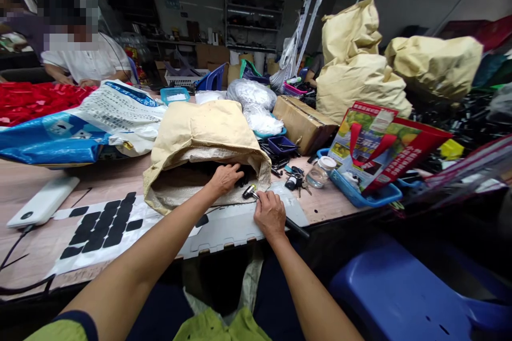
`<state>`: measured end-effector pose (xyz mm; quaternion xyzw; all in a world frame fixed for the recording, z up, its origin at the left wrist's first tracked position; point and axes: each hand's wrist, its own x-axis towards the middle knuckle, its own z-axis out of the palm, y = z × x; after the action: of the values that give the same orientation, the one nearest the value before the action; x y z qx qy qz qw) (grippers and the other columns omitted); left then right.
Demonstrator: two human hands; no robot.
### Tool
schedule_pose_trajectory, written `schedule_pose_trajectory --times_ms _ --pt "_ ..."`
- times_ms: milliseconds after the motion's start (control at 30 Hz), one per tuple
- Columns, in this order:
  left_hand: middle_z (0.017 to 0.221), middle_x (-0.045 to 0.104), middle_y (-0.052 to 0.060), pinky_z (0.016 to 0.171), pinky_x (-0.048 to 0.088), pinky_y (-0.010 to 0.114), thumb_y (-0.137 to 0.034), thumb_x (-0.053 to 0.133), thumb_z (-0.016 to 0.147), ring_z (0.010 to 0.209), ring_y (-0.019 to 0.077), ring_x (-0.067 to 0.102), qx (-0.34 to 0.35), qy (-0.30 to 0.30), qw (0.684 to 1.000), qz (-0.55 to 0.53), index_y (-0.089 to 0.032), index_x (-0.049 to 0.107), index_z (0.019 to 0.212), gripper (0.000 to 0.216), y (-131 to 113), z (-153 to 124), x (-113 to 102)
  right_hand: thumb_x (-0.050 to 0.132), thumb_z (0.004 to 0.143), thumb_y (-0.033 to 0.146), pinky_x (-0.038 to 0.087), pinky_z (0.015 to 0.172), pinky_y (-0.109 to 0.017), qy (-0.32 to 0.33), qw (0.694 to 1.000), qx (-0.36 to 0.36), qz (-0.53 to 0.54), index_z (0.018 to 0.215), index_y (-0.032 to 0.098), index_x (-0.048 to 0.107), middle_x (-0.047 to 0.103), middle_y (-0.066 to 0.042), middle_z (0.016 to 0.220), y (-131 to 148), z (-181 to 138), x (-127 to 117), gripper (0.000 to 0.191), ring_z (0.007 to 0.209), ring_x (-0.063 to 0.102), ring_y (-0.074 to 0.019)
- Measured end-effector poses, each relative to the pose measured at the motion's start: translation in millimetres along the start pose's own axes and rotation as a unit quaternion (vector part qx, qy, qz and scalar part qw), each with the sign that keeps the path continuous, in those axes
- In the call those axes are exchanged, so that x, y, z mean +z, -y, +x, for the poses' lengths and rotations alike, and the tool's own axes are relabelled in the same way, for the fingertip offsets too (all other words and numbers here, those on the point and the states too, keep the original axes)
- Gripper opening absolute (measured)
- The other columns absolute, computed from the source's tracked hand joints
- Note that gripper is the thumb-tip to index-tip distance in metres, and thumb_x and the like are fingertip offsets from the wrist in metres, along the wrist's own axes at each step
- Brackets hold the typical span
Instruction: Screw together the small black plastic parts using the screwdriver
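Observation:
My left hand (224, 178) is at the mouth of a cream woven sack (212, 125) lying on the table, its fingers bent downward over dark items inside. Whatever those fingers grip is hidden. My right hand (270, 215) is closed round a small hammer (296, 228) with a metal head and a black handle. The hammer head (250, 191) points toward the sack's opening, just right of my left hand. Under my wrists lies a pale board (232, 226) along the table's front edge. A white sheet with black rounded patches (106, 223) is at the left.
A white power bank (44, 202) with a cable lies far left, near a blue and white bag (80, 127). Keys (298, 181), a clear jar (321, 172) and a blue tray (366, 196) are at right. A blue stool (400, 287) stands below. A person in white (94, 61) sits opposite.

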<state>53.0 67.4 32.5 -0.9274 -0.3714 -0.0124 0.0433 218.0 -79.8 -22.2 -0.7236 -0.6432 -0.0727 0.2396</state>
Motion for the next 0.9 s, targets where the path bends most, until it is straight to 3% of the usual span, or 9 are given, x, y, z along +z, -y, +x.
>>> schedule_pose_trajectory --times_ms 300,400,600,800,900 --pt "0.1 0.064 0.011 0.085 0.038 0.039 -0.014 0.058 0.091 0.099 0.0259 0.057 0.031 -0.076 0.992 -0.098 -0.022 0.069 0.095 0.013 -8.9 -20.7 -1.0 0.057 0.093 0.02 0.033 0.081 -0.031 -0.004 1.0 -0.003 -0.005 0.117 0.023 0.066 0.061 -0.007 0.102 0.3 1.1 -1.9 0.025 0.098 0.049 -0.0233" --pt "0.099 0.064 0.009 0.086 0.037 0.038 -0.02 0.067 0.088 0.1 0.026 0.055 -0.001 -0.113 0.982 -0.15 -0.023 0.069 0.099 0.012 -21.7 -49.1 -1.1 0.058 0.093 0.02 0.033 0.081 -0.031 -0.002 1.0 0.001 -0.005 0.117 0.023 0.066 0.061 -0.008 0.102 0.6 1.0 -2.2 0.026 0.097 0.049 -0.0234" --pt "0.1 0.067 0.004 0.086 0.041 0.035 -0.031 0.067 0.09 0.1 0.024 0.058 -0.073 -0.098 0.963 -0.241 -0.026 0.07 0.104 0.015 -40.5 -104.0 22.9 0.058 0.093 0.02 0.033 0.082 -0.032 0.009 1.0 0.001 -0.008 0.118 0.022 0.066 0.061 -0.008 0.104 2.2 1.3 -4.6 0.026 0.099 0.048 -0.0233" --pt "0.098 0.066 0.005 0.09 0.046 0.035 -0.026 0.072 0.082 0.098 0.0235 0.06 -0.123 -0.168 0.923 -0.324 -0.021 0.069 0.104 0.023 -41.3 -112.4 40.9 0.059 0.093 0.02 0.032 0.08 -0.032 0.003 1.0 0.003 -0.009 0.117 0.024 0.067 0.062 -0.006 0.103 1.7 1.6 -4.6 0.025 0.098 0.049 -0.0225" --pt "0.094 0.066 0.004 0.089 0.047 0.034 -0.021 0.071 0.08 0.096 0.0221 0.06 -0.132 -0.179 0.905 -0.363 -0.021 0.07 0.096 0.016 -38.0 -112.6 43.6 0.06 0.093 0.02 0.033 0.079 -0.032 -0.003 1.0 0.002 -0.011 0.116 0.024 0.067 0.062 -0.006 0.103 0.7 0.9 -2.7 0.025 0.097 0.049 -0.0219"
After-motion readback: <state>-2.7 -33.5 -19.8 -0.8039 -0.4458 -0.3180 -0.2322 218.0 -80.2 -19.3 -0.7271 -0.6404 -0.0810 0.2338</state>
